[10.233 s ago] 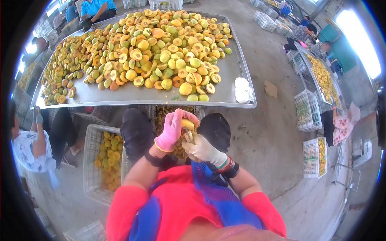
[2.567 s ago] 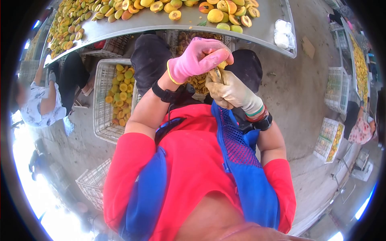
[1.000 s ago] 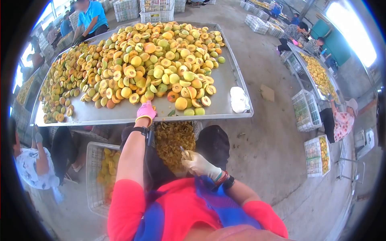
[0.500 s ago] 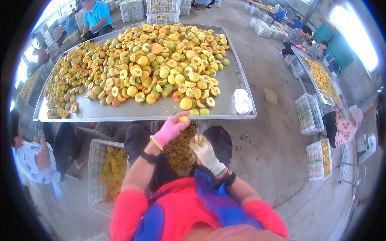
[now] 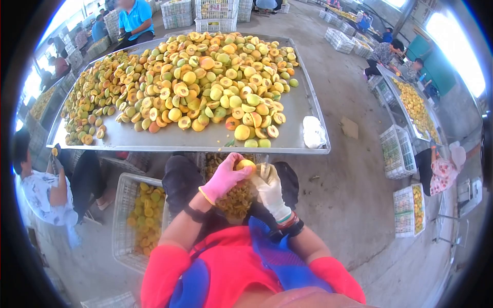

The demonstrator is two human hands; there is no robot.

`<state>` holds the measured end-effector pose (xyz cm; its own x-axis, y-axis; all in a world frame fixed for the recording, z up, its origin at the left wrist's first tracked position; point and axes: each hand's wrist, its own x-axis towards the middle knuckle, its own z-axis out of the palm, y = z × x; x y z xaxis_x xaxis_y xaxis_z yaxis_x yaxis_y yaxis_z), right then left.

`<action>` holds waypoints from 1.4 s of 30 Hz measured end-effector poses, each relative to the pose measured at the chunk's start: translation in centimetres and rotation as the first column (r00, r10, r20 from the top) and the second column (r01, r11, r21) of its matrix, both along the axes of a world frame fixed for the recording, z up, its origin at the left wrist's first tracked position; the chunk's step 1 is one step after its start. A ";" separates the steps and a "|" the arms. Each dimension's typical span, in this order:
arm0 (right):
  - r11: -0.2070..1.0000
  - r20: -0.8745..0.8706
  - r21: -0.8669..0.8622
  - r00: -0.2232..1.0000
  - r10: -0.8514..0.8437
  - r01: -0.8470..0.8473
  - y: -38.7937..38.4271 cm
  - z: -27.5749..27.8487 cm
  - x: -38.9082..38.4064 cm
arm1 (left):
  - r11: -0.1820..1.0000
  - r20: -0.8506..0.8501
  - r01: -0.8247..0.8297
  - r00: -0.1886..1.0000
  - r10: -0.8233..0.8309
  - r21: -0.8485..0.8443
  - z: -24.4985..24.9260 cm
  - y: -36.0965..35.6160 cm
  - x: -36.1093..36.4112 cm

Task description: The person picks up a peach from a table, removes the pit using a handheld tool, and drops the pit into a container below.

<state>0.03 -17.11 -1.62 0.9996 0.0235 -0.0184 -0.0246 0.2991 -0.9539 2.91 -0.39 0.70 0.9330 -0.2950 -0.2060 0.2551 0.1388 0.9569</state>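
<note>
1. Head view, hands. Left hand (image 5: 224,178), in a pink glove, has its fingers closed round a peach (image 5: 245,165), held in the air just below the table (image 5: 154,139) edge and above our lap.
2. Right hand (image 5: 269,188), in a white glove, is just beside the peach on its right, fingers curled close. A slim grey tip (image 5: 265,165) shows above them. We cannot tell whether it is gripped.
3. Under the hands, between our knees, sits a bin (image 5: 233,197) of brownish-yellow scraps, too small to tell apart.
4. Handling, our judgement: the peach looks light and rounded, soft enough to bruise, and slick wherever juice is on it. We would cup it across the widest part with spread fingertips rather than pinch it.
5. Head view, surroundings. The table carries a heap (image 5: 205,77) of whole and halved fruit, with a white bag (image 5: 312,132) near its right corner.
6. A crate (image 5: 122,215) of yellow fruit stands by our left knee.
7. One co-worker (image 5: 41,192) sits at far left and another, in blue (image 5: 134,18), at the far end.
8. More tables and crates lie to the right, with people at them.
</note>
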 end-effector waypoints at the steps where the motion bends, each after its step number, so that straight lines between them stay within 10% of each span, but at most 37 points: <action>1: 1.000 0.010 -0.014 1.000 0.003 -0.003 -0.2 0.2 0.2 | 0.998 -0.058 0.038 0.998 -0.035 0.059 1.2 0.4 0.0; 12: 0.912 -0.055 -0.333 0.970 0.236 -0.241 -0.3 3.3 -1.1 | 0.953 0.073 -0.177 0.977 0.200 -0.248 1.3 0.5 0.4; 16: 0.698 0.286 -0.712 0.880 0.379 -0.069 -0.5 1.3 -0.3 | 0.956 0.096 -0.185 0.973 0.211 -0.226 0.8 -0.3 0.1; 22: 0.510 0.528 -0.819 0.693 0.490 0.263 -0.5 1.2 -0.1 | 0.991 0.273 -0.115 0.954 0.128 -0.062 1.9 -0.7 -1.1; 31: 0.909 0.115 -0.395 0.974 0.194 -0.135 1.1 2.7 -1.3 | 0.972 0.522 -0.113 0.827 0.207 -0.206 -0.4 -1.7 -0.7; 36: 0.896 0.105 -0.415 0.969 0.223 -0.161 0.9 2.6 -1.3 | 0.977 0.706 -0.210 0.689 0.164 -0.022 -0.3 -1.4 -0.6; 42: 0.723 0.335 -0.690 0.900 0.279 0.032 0.5 0.9 -1.2 | 0.988 0.479 -0.153 0.867 0.140 -0.011 0.0 -1.3 -0.4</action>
